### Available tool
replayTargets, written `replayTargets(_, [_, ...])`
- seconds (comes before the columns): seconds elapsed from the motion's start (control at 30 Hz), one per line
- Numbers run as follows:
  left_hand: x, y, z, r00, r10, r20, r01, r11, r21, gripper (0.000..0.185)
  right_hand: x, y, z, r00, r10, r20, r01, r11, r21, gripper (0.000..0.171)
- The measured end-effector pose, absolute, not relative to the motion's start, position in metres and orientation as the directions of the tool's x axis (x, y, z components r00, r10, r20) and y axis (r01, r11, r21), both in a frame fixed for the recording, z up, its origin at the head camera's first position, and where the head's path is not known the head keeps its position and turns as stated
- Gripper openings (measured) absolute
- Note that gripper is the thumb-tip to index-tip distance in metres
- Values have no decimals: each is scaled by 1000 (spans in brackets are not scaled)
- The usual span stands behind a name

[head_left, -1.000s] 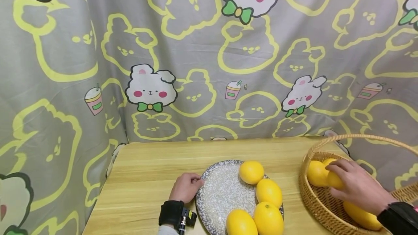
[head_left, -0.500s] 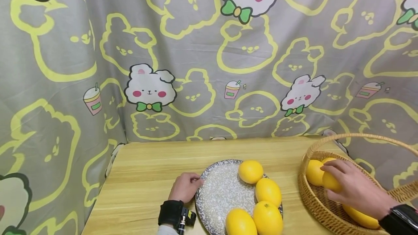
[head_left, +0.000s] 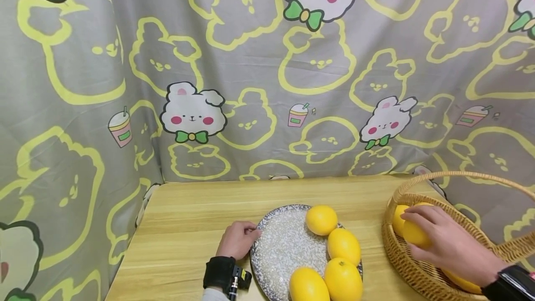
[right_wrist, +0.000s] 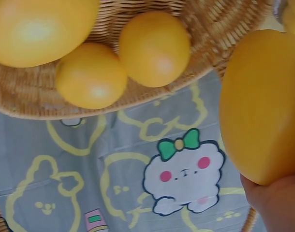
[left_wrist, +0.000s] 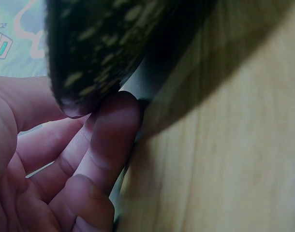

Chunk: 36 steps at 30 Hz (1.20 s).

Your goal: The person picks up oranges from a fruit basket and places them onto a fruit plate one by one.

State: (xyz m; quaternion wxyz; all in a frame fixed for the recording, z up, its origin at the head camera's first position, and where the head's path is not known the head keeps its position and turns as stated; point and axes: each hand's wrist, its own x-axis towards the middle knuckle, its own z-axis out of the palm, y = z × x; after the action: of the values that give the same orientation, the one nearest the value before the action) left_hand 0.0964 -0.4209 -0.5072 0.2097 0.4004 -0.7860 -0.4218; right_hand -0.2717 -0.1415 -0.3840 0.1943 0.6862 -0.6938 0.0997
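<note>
My left hand pinches the left rim of a round speckled grey plate. In the left wrist view the thumb lies on one side of the plate's edge and fingers on the other, close over the wood. Several yellow oranges sit along the plate's right side, among them a far orange and a near orange. Over the wicker basket, my right hand holds an orange in its fingers, palm side hidden in the head view.
More oranges lie inside the basket, such as one orange by the wicker wall. The basket's tall handle arches over the right arm. A patterned grey curtain hangs behind the wooden table.
My right hand has shifted left with the orange, toward the basket's left rim, covering more of the oranges behind. The left hand and the plate have stayed in place.
</note>
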Motion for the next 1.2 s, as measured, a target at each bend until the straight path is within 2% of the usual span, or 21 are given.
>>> replayTargets(0.13, [97,-422,-508,-591,-807,-8,-455,324,829,23,-259,-144,-381,-7,-931,366,-992,51,112,61])
replayTargets(0.23, [98,-422,-508,-588,-809,-6,-457,326,828,23,-252,-146,-379,6,-929,370,-994,35,104,62])
replayTargets(0.5, [99,-423,-510,-577,-816,3,-460,328,825,22,-235,-158,-375,137,-884,447,-988,-90,124,63])
replayTargets(0.7, [100,-424,-509,-582,-813,4,-455,330,827,22,-214,-172,-366,203,-870,449,-977,-152,147,62])
replayTargets(0.83, [99,-423,-509,-583,-812,5,-450,328,830,23,-207,-179,-362,216,-875,433,-975,-173,136,62])
replayTargets(1.2, [97,-426,-513,-593,-804,31,-445,360,820,23,-196,-195,-361,201,-894,401,-979,-175,102,62])
